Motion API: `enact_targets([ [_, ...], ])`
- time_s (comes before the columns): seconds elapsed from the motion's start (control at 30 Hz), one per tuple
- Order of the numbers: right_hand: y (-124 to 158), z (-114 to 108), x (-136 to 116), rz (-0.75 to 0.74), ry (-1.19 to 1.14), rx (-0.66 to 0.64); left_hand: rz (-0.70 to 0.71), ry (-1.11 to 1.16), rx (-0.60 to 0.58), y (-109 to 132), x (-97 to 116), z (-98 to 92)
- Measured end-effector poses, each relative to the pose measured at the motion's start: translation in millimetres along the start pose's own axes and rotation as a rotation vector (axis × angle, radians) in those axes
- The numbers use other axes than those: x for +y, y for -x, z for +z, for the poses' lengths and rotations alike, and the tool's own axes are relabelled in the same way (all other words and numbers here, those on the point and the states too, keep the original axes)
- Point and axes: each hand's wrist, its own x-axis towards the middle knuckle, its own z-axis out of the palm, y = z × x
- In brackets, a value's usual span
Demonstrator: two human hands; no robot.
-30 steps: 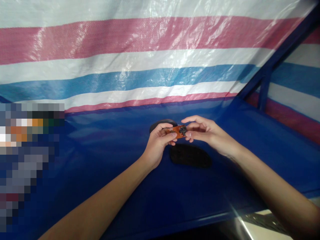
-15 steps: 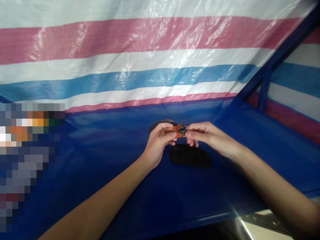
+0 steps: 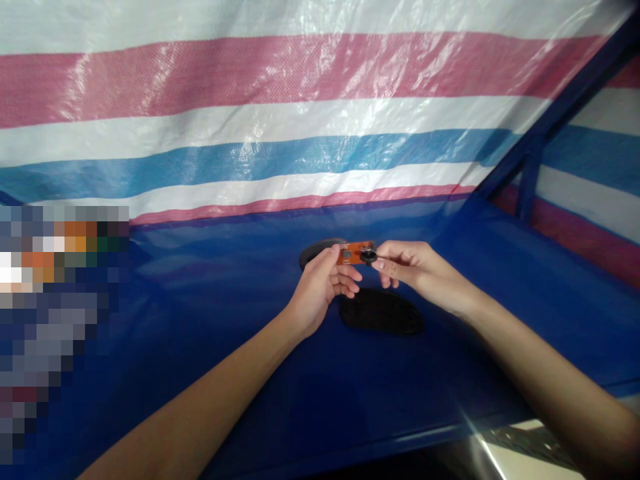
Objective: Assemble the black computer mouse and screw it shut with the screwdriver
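My left hand (image 3: pixel 320 283) pinches the left end of a small orange circuit board (image 3: pixel 353 253) above the blue table (image 3: pixel 210 347). A small black round part (image 3: pixel 369 255) sits at the board's right end, and the fingertips of my right hand (image 3: pixel 410 270) are pinched on it. Just below the hands a flat black oval piece (image 3: pixel 383 312) lies on the table. Another dark rounded piece (image 3: pixel 315 250) lies behind my left hand, partly hidden by it.
A striped pink, white and blue tarp (image 3: pixel 280 120) hangs close behind the table. A dark blue metal frame (image 3: pixel 530 167) slants up at the right. A blurred-out patch (image 3: pixel 55 320) covers the left edge. The table's front edge (image 3: pixel 400 437) runs near me.
Both hands have lifted the board slightly and tilted its face toward me. My right fingers, spread a second ago, have closed onto the black part at the board's right end.
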Motion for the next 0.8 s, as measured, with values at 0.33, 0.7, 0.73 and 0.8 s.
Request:
enact_targets([
  [0.33,0.6,3.8,3.9,-0.106,0.079,0.001,-0.021,0.062,-0.04,1.3,2.0,-2.5],
  [0.7,0.5,5.7,-0.3,0.002,0.01,-0.08,0.021,-0.049,-0.017,3.0,-1.4,-1.9],
  [0.73,1.0,5.8,-0.9,0.012,0.001,-0.08,0.016,-0.053,-0.016,3.1,-1.2,-1.4],
  [0.8,1.9,5.5,-1.7,0.026,-0.021,-0.072,0.006,-0.048,-0.021,3.0,-0.8,-0.6],
])
